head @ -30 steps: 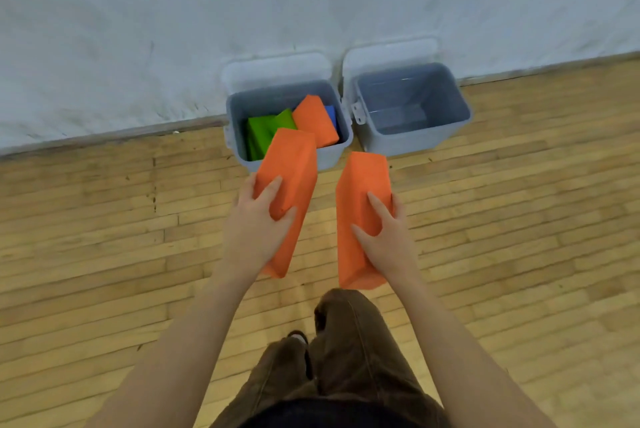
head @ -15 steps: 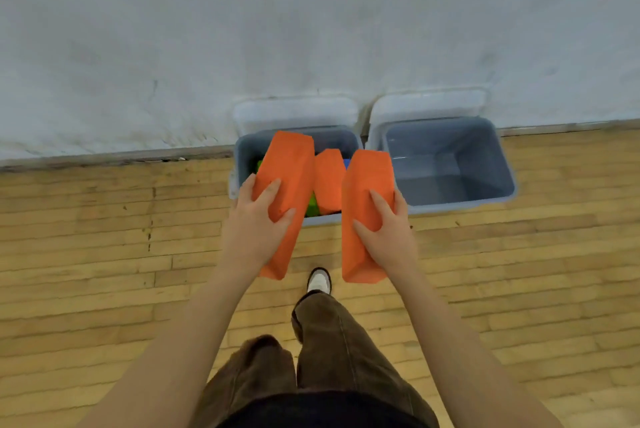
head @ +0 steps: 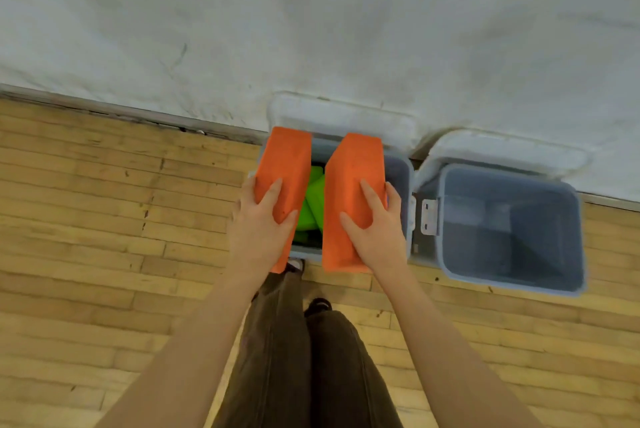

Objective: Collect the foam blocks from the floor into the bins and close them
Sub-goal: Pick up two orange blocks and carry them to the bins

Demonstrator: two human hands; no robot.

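Two orange blocks now held over the left bin; half a second ago they only overlapped its near edge, and a second ago they were short of it over the floor. Left block sits above the bin's left wall, right block above its middle, gap between them. Both tilted, far ends toward the wall. Green blocks lie inside the bin, visible through the gap. The orange block seen in there earlier is now hidden.

Left hand grips the left block's near half, thumb on the inner side, fingers wrapped on top and outer side. Right hand grips the right block the same way, mirrored. Grip unchanged from earlier frames. Both forearms extended forward.

Right bin stands just beside the left bin, touching or nearly, nothing in it. Both lids open, leaning back against the white wall. Wood plank floor around the bins. Brown trousers and a shoe just in front of the left bin.
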